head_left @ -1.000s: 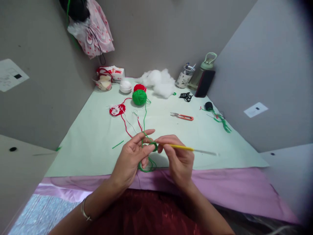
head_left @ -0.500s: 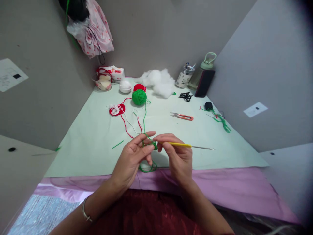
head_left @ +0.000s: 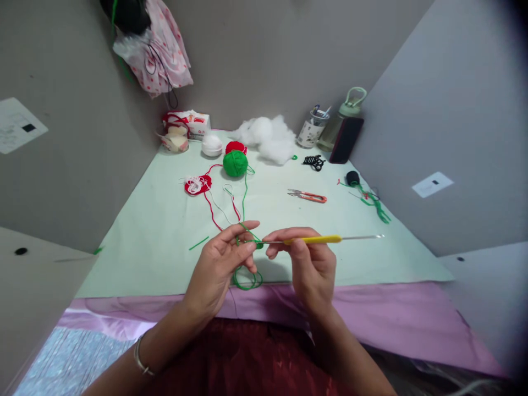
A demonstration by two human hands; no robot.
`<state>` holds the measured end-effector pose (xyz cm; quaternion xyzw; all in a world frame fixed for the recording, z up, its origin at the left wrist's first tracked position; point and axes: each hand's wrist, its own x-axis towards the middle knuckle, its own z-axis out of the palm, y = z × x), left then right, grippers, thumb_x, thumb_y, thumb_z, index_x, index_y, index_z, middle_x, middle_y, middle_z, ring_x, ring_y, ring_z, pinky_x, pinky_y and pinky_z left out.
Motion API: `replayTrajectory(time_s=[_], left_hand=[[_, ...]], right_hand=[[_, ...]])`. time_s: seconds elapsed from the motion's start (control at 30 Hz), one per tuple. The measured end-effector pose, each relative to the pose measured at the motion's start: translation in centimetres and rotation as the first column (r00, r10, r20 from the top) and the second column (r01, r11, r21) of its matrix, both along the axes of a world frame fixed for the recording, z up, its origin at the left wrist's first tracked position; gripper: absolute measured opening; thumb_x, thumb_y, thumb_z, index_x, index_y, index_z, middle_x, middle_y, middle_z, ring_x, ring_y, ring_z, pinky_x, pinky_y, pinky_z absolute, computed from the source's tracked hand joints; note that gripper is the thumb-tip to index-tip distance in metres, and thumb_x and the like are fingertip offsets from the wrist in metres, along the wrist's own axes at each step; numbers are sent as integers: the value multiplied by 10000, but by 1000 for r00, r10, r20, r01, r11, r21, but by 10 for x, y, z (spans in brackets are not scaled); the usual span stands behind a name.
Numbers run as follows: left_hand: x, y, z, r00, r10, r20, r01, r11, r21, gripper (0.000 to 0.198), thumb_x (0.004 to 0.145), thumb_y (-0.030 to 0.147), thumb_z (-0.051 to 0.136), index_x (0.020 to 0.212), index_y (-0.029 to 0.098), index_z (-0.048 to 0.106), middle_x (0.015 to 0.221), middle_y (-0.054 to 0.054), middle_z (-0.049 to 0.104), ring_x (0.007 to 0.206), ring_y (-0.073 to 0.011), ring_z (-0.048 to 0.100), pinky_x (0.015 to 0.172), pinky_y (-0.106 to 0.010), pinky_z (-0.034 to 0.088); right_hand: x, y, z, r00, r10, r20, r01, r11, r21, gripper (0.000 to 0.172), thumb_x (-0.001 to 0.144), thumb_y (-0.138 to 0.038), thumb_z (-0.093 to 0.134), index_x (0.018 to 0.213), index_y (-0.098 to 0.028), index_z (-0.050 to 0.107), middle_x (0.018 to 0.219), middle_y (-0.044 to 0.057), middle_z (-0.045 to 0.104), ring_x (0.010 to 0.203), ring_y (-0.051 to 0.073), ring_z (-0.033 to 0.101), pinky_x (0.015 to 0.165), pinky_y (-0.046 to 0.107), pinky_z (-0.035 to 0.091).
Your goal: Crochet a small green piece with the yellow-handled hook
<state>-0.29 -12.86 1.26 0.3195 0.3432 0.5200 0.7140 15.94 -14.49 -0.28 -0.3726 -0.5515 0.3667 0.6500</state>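
Observation:
My left hand (head_left: pixel 220 264) pinches a small piece of green crochet (head_left: pixel 259 245) between thumb and fingers, and green yarn runs over its raised index finger. In my right hand (head_left: pixel 313 264) is a crochet hook (head_left: pixel 317 240) with a yellow handle, closed between thumb and fingers. The hook's left end reaches the green piece; its other metal end points right. From the left hand the strand leads back to a green yarn ball (head_left: pixel 235 164). A loose loop of green yarn (head_left: pixel 247 279) hangs below the left hand. The individual stitches are too small to make out.
Orange thread snips (head_left: pixel 307 196) lie right of centre. A red crocheted piece with white yarn (head_left: pixel 198 185) lies at left. Behind are white stuffing (head_left: pixel 268 140), a pen cup (head_left: pixel 312 130), a phone (head_left: pixel 347 141) and a bottle (head_left: pixel 330 135). Grey panels (head_left: pixel 445 110) enclose the table.
My right hand has moved right with the crochet hook, which now lies nearly level. The left hand has shifted slightly and still holds the green piece.

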Motion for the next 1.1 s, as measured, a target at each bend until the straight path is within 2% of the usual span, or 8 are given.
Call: replayTrajectory(time_s=[0.23,0.4,0.5,0.6,0.7,0.93,1.03,1.1], left_hand=[[1,-3,-7,995,30,-92,-21,995,97,320,839,200,878,1151,241,825,850,43,653,606,-60,660,615,-176,581],[-1,-3,-5,999,-40,2,40,999,-7,512,771,182,927,1260,223,782,807,62,634,459,-12,509,437,-138,454],[-4,2,-1,980,-134,144,155,977,-149,467,785,203,922,1229,146,790,647,98,505,415,6,343,381,-111,353],[-6,6,2,976,-101,193,137,974,-180,432,777,165,917,1190,122,798,668,91,512,438,16,312,390,-96,329],[-4,4,4,983,-100,152,120,984,-133,440,772,178,920,1194,155,796,734,70,582,423,22,330,376,-108,324],[5,-4,-1,998,-31,49,35,997,-71,469,756,208,940,1203,196,800,692,81,581,414,-7,419,391,-134,387],[3,0,-2,985,-105,137,124,982,-140,438,779,227,929,1196,163,812,574,107,464,413,-9,339,384,-115,345],[-1,3,-2,970,-135,200,173,966,-191,403,778,222,930,1157,133,828,568,111,425,430,0,295,384,-97,318]], right_hand=[[1,-5,-1,906,-168,389,22,935,353,251,1083,-147,529,1195,-241,733,1027,68,800,980,204,766,839,366,643],[2,-7,-9,691,-415,593,46,843,536,312,1024,-145,650,1291,-280,737,1111,89,783,1004,220,769,782,342,654],[2,-6,-10,787,-354,506,98,881,464,324,1033,-142,625,1288,-299,747,1065,67,781,955,209,758,772,350,651],[0,-2,-6,968,-171,184,135,972,193,258,1064,-158,570,1137,-278,787,927,30,754,773,160,716,700,322,621],[-3,3,-2,999,-34,-23,35,997,63,221,1068,-210,591,1054,-268,804,954,28,757,704,134,687,645,298,596],[-6,-2,-3,921,-190,339,102,960,261,296,1025,-114,632,1189,-296,798,1036,50,799,848,165,743,718,303,630],[-3,-4,-6,810,-325,487,96,894,437,350,988,-89,680,1248,-298,787,1126,86,797,991,210,756,786,339,646],[0,-3,-6,851,-298,432,123,913,388,324,1006,-99,657,1228,-294,790,1069,71,800,929,197,751,762,336,636]])
